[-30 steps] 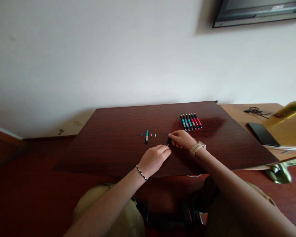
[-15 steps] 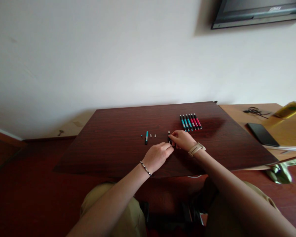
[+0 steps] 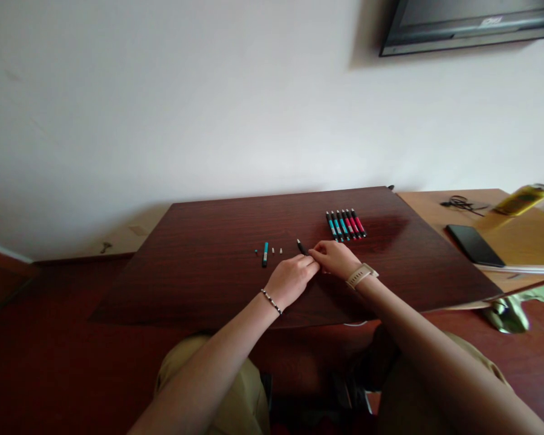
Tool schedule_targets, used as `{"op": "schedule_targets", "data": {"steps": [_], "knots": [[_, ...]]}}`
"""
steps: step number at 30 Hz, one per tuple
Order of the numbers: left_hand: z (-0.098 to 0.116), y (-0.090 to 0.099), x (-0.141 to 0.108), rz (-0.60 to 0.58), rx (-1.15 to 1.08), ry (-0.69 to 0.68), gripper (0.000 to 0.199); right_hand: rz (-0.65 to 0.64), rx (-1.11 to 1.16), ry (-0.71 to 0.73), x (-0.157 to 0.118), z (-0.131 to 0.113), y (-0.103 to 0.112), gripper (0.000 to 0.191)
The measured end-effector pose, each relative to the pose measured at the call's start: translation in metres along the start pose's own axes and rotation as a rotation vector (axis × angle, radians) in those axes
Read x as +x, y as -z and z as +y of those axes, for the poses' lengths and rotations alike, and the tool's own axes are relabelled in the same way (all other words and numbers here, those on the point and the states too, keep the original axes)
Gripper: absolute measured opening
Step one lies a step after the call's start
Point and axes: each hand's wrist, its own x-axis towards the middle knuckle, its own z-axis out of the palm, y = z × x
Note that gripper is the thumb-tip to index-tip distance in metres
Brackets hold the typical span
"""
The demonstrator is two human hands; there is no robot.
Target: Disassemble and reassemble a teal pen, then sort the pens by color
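Observation:
My left hand [image 3: 290, 279] and my right hand [image 3: 334, 257] meet fingertip to fingertip over a dark wooden table [image 3: 208, 272]. Between them they pinch a small black marker part [image 3: 301, 246] that sticks out up and to the left. Left of the hands lie a teal marker barrel [image 3: 265, 254], a tiny teal cap [image 3: 256, 251] and two small white nibs [image 3: 277, 250]. A neat row of several teal and red markers [image 3: 343, 224] lies beyond my right hand.
A lighter wooden desk [image 3: 517, 235] adjoins on the right, carrying a black phone [image 3: 474, 244], a yellow bottle [image 3: 521, 199] and a tangled cable [image 3: 460, 202]. A screen [image 3: 466, 24] hangs on the white wall. My knees show below the table's near edge.
My left hand has moved up and right until its fingers join my right hand on the black part, which now tilts to the left. The camera has shifted slightly.

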Motion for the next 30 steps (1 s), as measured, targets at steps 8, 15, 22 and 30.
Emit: {"op": "schedule_targets", "data": {"steps": [8, 15, 22, 30], "knots": [[-0.004, 0.01, -0.011, -0.031, -0.028, 0.008, 0.017, -0.03, 0.093, 0.021, -0.003, 0.009, -0.002, 0.03], [-0.016, 0.021, -0.033, 0.023, -0.065, 0.054, 0.019, 0.021, 0.0, 0.049, -0.009, 0.008, -0.005, 0.03], [-0.052, 0.041, -0.049, 0.172, -0.044, 0.275, 0.021, 0.08, -0.124, 0.055, -0.016, 0.002, -0.008, 0.024], [-0.077, 0.031, -0.045, 0.168, -0.014, 0.363, 0.024, 0.099, -0.184, 0.069, -0.018, 0.001, -0.011, 0.025]]}}
